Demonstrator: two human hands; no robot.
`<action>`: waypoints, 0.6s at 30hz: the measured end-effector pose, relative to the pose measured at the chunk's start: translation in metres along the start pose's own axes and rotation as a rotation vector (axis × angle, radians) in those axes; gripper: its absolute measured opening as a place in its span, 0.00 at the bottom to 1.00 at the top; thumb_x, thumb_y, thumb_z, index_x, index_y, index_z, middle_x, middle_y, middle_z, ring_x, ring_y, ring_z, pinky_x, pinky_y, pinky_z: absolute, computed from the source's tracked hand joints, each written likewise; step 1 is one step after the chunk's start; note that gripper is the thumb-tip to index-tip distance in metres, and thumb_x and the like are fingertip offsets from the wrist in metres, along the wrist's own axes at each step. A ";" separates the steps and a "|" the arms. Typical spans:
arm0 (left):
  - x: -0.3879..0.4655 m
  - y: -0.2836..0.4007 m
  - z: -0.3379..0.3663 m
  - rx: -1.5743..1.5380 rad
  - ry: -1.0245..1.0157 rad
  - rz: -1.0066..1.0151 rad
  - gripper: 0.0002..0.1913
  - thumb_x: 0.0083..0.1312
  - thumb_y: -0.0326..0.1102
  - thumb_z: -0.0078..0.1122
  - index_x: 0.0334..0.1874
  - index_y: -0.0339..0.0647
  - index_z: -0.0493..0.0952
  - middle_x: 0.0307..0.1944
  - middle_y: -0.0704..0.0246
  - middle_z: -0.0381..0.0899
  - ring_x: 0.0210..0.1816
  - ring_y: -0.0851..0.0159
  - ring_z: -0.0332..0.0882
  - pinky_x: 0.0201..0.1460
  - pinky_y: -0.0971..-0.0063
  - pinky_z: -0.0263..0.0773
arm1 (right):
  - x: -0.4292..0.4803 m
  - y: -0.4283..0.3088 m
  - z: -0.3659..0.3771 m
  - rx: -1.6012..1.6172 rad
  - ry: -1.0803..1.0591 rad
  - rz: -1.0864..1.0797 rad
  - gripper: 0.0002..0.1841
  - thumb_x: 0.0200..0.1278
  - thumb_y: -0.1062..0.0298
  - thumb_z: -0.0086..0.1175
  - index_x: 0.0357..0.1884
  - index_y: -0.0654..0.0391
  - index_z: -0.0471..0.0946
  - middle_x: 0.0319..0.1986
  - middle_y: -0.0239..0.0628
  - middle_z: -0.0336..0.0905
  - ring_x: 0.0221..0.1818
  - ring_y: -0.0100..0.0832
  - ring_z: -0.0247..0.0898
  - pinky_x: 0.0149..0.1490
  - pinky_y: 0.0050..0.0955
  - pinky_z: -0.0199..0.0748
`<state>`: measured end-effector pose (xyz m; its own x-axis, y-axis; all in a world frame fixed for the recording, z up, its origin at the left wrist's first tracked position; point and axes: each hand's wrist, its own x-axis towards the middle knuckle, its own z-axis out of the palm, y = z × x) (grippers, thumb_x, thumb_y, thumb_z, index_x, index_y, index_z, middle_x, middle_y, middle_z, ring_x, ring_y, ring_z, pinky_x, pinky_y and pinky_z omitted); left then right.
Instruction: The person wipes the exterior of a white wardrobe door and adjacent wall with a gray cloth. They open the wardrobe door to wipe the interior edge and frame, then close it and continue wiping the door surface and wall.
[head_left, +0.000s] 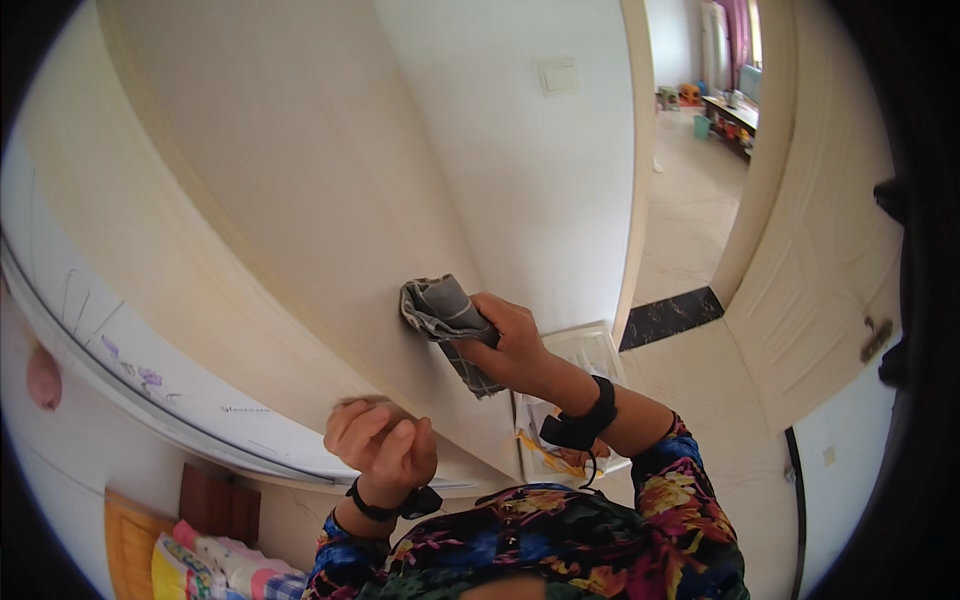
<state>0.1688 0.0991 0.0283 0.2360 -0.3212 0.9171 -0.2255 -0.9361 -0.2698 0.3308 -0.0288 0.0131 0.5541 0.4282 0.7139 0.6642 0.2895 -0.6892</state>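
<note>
My right hand (510, 341) grips a folded grey checked cloth (442, 304), which lies against the pale side panel (337, 195) of a tall wardrobe or cabinet; one end of the cloth hangs below my fingers. Lower and to the left, my left hand (384, 442) has its fingers curled and nothing seen in it. It is close to the cream edge (247, 300) of the panel; whether it touches is unclear. Both wrists wear black bands.
A white slatted rack or bin (581, 349) with papers and packets stands beneath my right forearm. A light switch (559, 76) is on the wall. At right, an open cream door (817, 247) flanks a doorway to another room. Bedding (225, 562) lies at lower left.
</note>
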 end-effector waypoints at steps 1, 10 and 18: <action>0.000 0.004 0.001 0.053 0.016 -0.043 0.21 0.63 0.30 0.57 0.58 0.41 0.64 0.52 0.57 0.64 0.54 0.53 0.62 0.57 0.55 0.63 | 0.005 0.001 0.000 0.007 0.004 -0.030 0.12 0.55 0.72 0.60 0.41 0.61 0.74 0.30 0.40 0.78 0.30 0.30 0.74 0.37 0.28 0.71; -0.018 0.022 0.014 0.332 -0.051 -0.154 0.21 0.63 0.31 0.59 0.56 0.40 0.63 0.55 0.55 0.59 0.57 0.48 0.59 0.63 0.46 0.57 | 0.059 0.057 -0.002 0.093 0.052 0.073 0.11 0.55 0.71 0.60 0.39 0.61 0.74 0.26 0.42 0.77 0.29 0.31 0.74 0.36 0.30 0.71; -0.021 0.056 0.013 0.487 0.028 -0.159 0.15 0.67 0.28 0.51 0.54 0.37 0.65 0.57 0.53 0.60 0.60 0.45 0.60 0.64 0.44 0.55 | 0.115 0.157 -0.008 -0.030 0.280 0.199 0.14 0.56 0.63 0.61 0.37 0.62 0.74 0.30 0.46 0.79 0.35 0.42 0.77 0.40 0.37 0.71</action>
<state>0.1632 0.0518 -0.0092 0.2047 -0.1714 0.9637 0.2798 -0.9332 -0.2254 0.5031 0.0592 -0.0118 0.7880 0.2206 0.5748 0.5413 0.1968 -0.8175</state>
